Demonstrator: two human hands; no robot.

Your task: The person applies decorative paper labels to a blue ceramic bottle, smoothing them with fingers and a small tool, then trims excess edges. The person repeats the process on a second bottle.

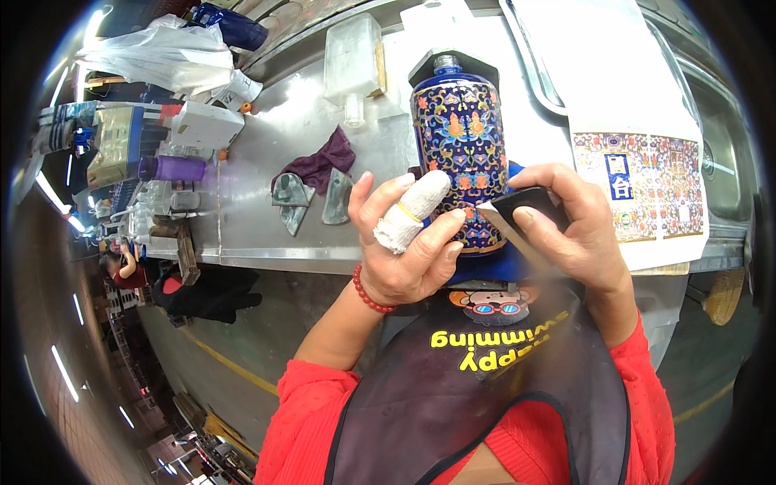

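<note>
The steel worktable (pixel 267 137) is crowded at 9 o'clock; bare metal lies near its front edge. The blue patterned bottle (pixel 462 129) is gripped at centre by the left hand (pixel 404 242), fingers wrapped. At 3 o'clock, the right hand (pixel 578 226) pinches a dark flat blade (pixel 517 206) against the bottle's base.

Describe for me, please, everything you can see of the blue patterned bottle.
The bottle is a glossy, cylindrical, dark blue piece, ceramic by its look, covered in orange, pink and gold flower patterns. Its short neck is uncapped and points away from the person. It lies tilted over the metal table. The left hand, with a bandaged finger, grips its lower part; the right hand holds a dark flat piece against its base.
</note>
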